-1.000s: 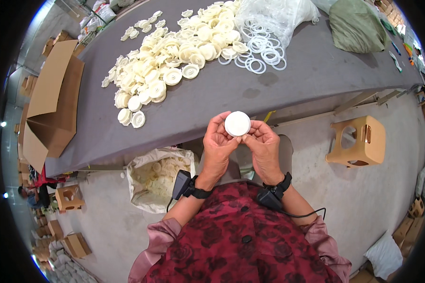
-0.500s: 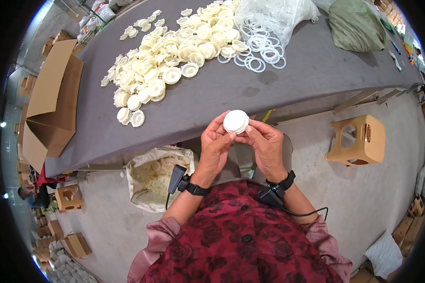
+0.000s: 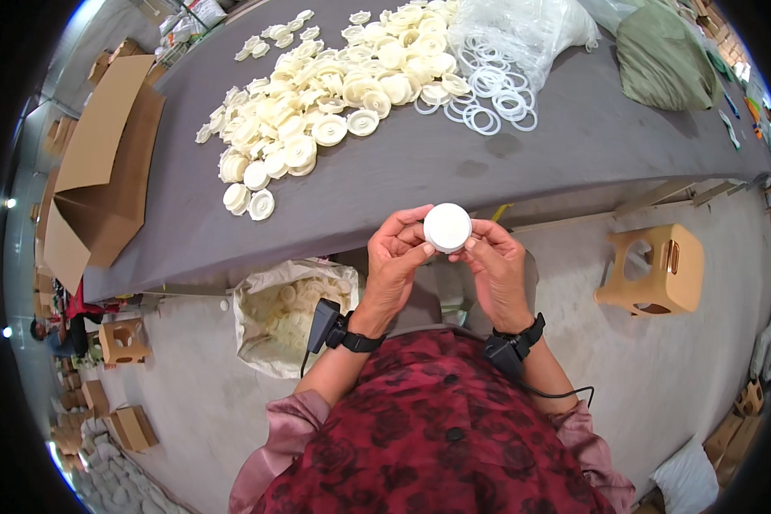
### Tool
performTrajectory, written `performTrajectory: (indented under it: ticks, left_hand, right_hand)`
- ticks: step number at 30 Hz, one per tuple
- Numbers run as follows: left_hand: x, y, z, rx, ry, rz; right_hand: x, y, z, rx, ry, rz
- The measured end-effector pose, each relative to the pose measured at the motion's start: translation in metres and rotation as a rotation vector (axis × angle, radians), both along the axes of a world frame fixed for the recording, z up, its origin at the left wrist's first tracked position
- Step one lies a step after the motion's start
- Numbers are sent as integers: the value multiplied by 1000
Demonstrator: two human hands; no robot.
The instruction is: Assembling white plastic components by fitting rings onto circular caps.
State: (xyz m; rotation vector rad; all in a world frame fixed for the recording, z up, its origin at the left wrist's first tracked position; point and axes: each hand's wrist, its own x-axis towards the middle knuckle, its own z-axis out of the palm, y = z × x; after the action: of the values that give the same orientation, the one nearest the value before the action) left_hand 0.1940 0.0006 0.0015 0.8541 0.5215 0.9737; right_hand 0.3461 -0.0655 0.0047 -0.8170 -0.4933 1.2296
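A round white plastic cap (image 3: pixel 447 227) is held up between both hands, just off the near edge of the table. My left hand (image 3: pixel 397 257) pinches its left rim with thumb and fingers. On the opposite rim, my right hand (image 3: pixel 498 270) grips it the same way. The cap's smooth face is turned up; its underside is hidden. Beyond the hands lies a heap of cream-white plastic caps (image 3: pixel 300 128), some showing ringed inner faces. Clear sealing rings (image 3: pixel 488 101) spill from a transparent plastic bag (image 3: pixel 522 34) to the right of the heap.
A grey-covered table (image 3: pixel 368 184) spans the far side. An open cardboard box (image 3: pixel 111 163) stands at its left end, a green cloth bundle (image 3: pixel 664 60) at the right. Below are a white sack (image 3: pixel 253 343) of caps and a tan plastic stool (image 3: pixel 672 270).
The cap has tilted so its flat face shows more fully, and its side wall shows less. Both hands still grip its rim. The whole view has shifted slightly.
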Motion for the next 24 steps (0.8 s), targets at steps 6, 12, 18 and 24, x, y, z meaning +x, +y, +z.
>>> performTrajectory:
  ticks: [6,12,18,24]
  left_hand:
    - [-9,4,3,137,85,-4]
    - [-13,7,-1,183,146,-9]
    - [-16,9,1,201,116,-10]
    - [-29,15,-8,243,187,-74]
  right_hand:
    - [1,-1,-1,42,-30,48]
    - [0,-2,-1,27,-14,64]
    - [3,-6,-5,75,-170,78]
    - [18,-8,-3,230,-495,68]
